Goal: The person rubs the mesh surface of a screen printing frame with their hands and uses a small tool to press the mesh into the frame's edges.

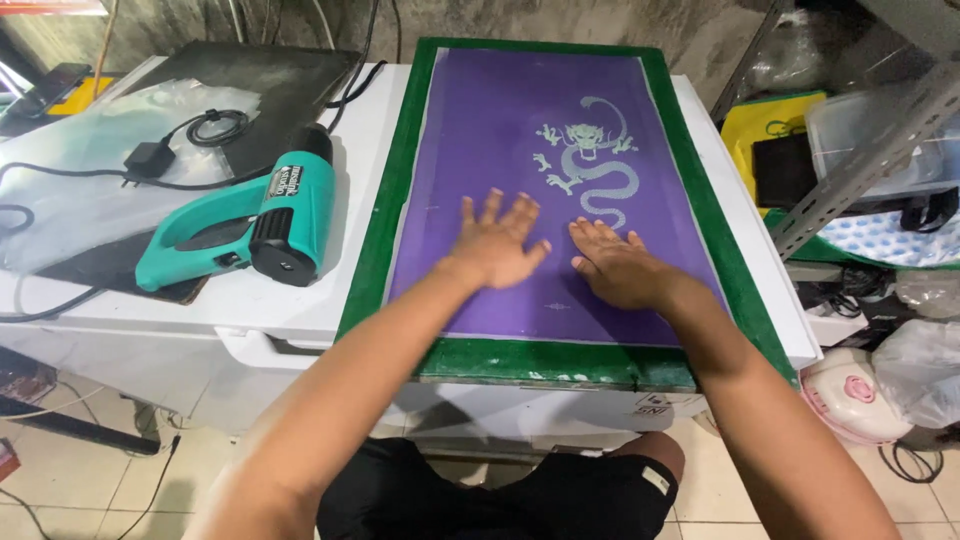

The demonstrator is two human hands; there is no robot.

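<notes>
Black shorts (500, 500) on the person's lap show at the bottom, closest of all, and two bare arms reach out over them. Both hands lie flat on a big printing screen (520, 190) with a purple middle and a green frame (560, 362). Left hand (497, 245) has its fingers spread wide apart, palm down on the purple sheet, near the middle of the screen. Right hand (617, 267) is palm down too, but its fingers are held close together, and they point up toward a pale dragon picture (592, 165) on the purple part. Fingertips of the right hand sit just below the dragon's curly tail. The two hands are just beside each other and do not touch. Neither hand is holding anything. The screen lies on top of a white chest (300, 310) that looks like a freezer, and it covers the chest's right half, with its green frame reaching the front edge. On the left half of the chest lies a teal and black heat gun (250, 225), on its side, well apart from the hands. Behind it, toward the back left corner, a black plug with a coiled cord (180, 140) rests on a clear plastic sheet (90, 150). Down on the floor at the right stands a small white and pink machine (848, 395).
</notes>
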